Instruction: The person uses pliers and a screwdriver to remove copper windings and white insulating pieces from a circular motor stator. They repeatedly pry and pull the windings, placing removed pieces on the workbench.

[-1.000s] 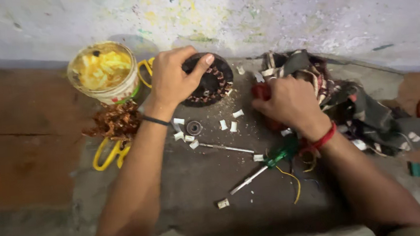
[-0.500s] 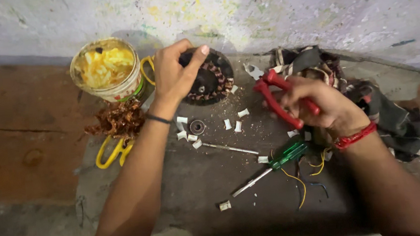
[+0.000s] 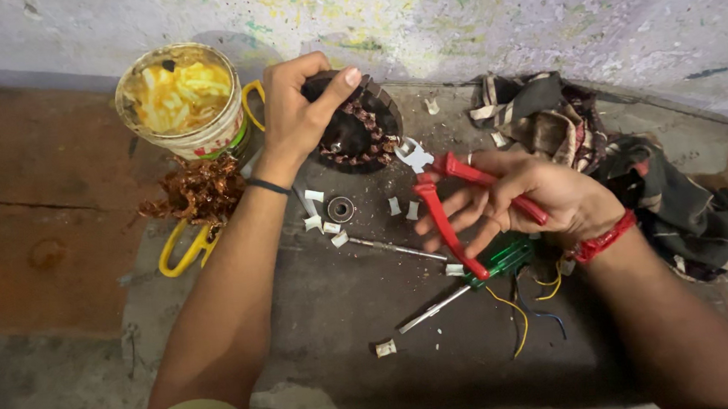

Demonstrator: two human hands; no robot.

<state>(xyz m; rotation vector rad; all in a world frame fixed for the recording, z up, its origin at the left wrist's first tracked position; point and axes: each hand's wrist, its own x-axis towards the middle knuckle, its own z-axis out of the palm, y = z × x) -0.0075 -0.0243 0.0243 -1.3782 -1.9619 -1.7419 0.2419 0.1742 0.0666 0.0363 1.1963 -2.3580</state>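
Grimy grey slab (image 3: 346,317) below a paint-flecked wall: the left hand (image 3: 294,115) clamps the motor stator (image 3: 363,132) at the slab's far edge, while the right hand (image 3: 522,202) grips red-handled pliers (image 3: 442,216), handles spread, jaws beside the windings; judging by this, winding-pulling is underway.

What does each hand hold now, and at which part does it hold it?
Left hand grips the round dark motor stator with copper windings at its rim. Right hand holds the red-handled pliers by their handles.

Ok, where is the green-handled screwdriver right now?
The green-handled screwdriver lies on the grey slab in the head view, just beneath the right hand holding the red-handled pliers.
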